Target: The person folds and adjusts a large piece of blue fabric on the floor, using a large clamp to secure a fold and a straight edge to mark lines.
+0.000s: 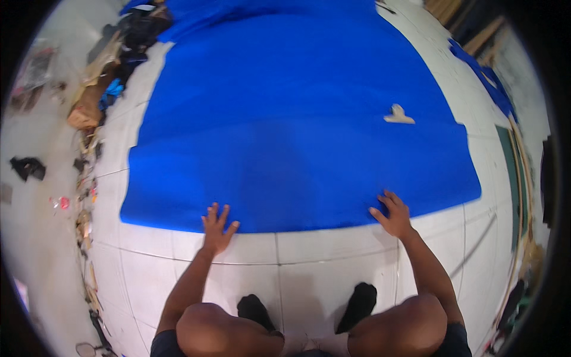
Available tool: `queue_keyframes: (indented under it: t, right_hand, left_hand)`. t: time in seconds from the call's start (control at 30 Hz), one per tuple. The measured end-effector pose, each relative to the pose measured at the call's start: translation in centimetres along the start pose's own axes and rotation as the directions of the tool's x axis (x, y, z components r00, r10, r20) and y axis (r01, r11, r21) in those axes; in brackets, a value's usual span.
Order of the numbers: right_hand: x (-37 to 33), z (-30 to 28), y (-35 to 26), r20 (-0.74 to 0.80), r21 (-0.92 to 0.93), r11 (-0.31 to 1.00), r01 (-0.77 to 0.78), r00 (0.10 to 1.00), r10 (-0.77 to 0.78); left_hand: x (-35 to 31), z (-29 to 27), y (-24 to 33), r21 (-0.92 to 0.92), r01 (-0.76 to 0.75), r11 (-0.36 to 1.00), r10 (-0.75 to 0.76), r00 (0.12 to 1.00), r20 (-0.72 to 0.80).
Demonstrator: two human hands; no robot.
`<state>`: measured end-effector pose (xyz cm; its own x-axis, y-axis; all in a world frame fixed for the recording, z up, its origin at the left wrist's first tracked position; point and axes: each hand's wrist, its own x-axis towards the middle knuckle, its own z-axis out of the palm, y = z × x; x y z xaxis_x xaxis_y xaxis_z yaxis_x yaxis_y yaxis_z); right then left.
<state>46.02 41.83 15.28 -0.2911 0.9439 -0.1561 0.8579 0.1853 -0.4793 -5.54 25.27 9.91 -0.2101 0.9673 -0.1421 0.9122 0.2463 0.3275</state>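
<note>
Blue fabric (297, 119), pale clip (398, 115) perhaps, scraps (95, 89) left

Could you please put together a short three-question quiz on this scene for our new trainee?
1. True or false: both hands rest flat on the near edge of the blue fabric sheet.
2. What lies on the sheet toward its right side?
3. Is the floor under the sheet (a) tiled or (b) carpeted?

Key:
1. True: the left hand and right hand lie open, fingers spread.
2. A small pale clip-like object.
3. (a) White tiled floor.
</note>
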Motion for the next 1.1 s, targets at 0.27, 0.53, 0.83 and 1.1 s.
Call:
queue_keyframes:
  t: [0.27, 0.53, 0.83, 1.1]
  right_hand:
    - [-7.4, 3.2, 5.7, -0.294, 0.418, 0.805, -0.422, 0.775, 0.559]
    - [-2.1, 3.2, 12.3, 0.158, 0.977, -0.012, -0.212, 0.686, 0.71]
    - [-15.9, 2.4, 22.8, 0.3, 0.922, -0.004, -0.387, 0.707, 0.64]
    - [-11.8, -2.5, 15.1, -0.495, -0.305, 0.374, -0.876, 0.481, 0.723]
  left_hand:
    - [-1.8, -1.7, -6.8, -0.729, 0.517, 0.448, -0.892, 0.311, -0.328]
    - [-1.4, -2.0, -13.0, -0.931, 0.033, -0.363, -0.743, 0.592, 0.311]
    - [-16.5, -0.1, -5.8, -0.94, 0.131, -0.315, -0.771, 0.542, 0.334]
    - [-18.0, -4.1, -23.0, -0.992, 0.061, -0.114, -0.952, 0.277, 0.127]
